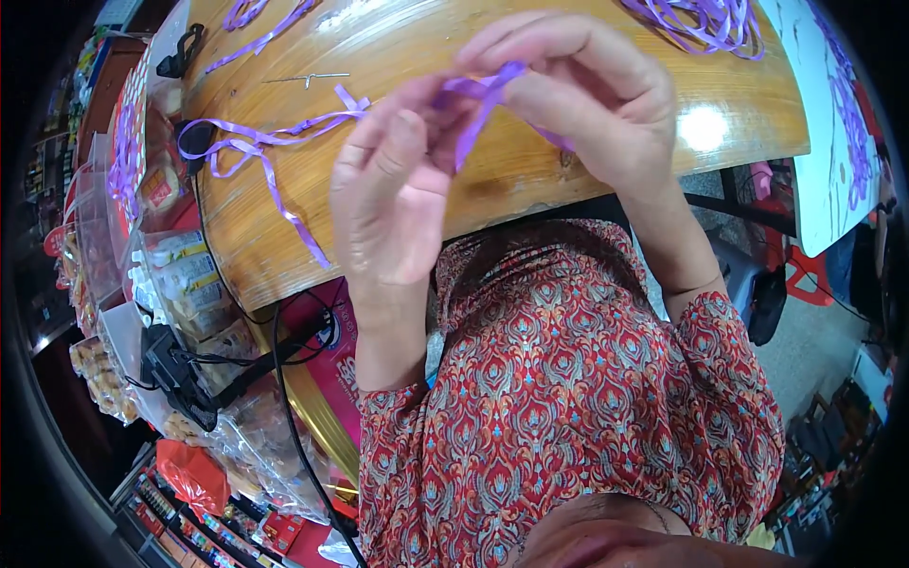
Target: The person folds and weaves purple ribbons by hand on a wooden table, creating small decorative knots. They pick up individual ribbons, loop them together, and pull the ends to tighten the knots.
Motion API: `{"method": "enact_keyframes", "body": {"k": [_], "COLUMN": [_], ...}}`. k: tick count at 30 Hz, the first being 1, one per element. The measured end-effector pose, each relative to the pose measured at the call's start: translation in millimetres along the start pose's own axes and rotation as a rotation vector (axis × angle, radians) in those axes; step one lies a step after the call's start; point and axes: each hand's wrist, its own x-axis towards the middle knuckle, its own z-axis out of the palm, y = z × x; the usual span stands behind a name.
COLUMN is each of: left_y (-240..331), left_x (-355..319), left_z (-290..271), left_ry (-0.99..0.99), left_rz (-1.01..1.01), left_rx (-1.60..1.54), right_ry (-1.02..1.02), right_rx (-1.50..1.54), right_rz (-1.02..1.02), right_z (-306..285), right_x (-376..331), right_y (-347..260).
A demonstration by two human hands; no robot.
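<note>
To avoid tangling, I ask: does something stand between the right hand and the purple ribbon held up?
Nothing visible does: the right hand has the purple ribbon in its grip. The thin metal piece lies apart, on the table.

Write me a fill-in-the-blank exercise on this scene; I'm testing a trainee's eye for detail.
1. The ribbon at the left hand and right hand is coloured ____.
2. The brown table below the hands is made of ____.
3. The white tabletop is on the person's ____ side.
4. The patterned sleeves are mainly coloured ____.

Missing words: purple; wood; right; red.
</note>
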Motion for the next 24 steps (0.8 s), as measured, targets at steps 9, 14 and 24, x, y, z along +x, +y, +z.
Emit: {"method": "enact_keyframes", "body": {"k": [9, 14, 24], "left_y": [50.4, 67.3, 12.5], "left_x": [12.5, 6.0, 8.5], "left_z": [-15.8, 7.6, 20.6], "left_ry": [-0.062, -0.090, -0.107], "left_rz": [0.560, 0.800, 0.341], "left_rx": [0.265, 0.470, 0.724], "right_ry": [-0.058, 0.152, -0.293], "right_rx": [0.368, 0.057, -0.844], "right_rz": [0.019, -0.191, -0.215], "right_z": [-51.3, -58.7, -3.3], "right_x": [20.9, 12.3, 8.1], "right_y": [-58.7, -88.5, -19.5]}}
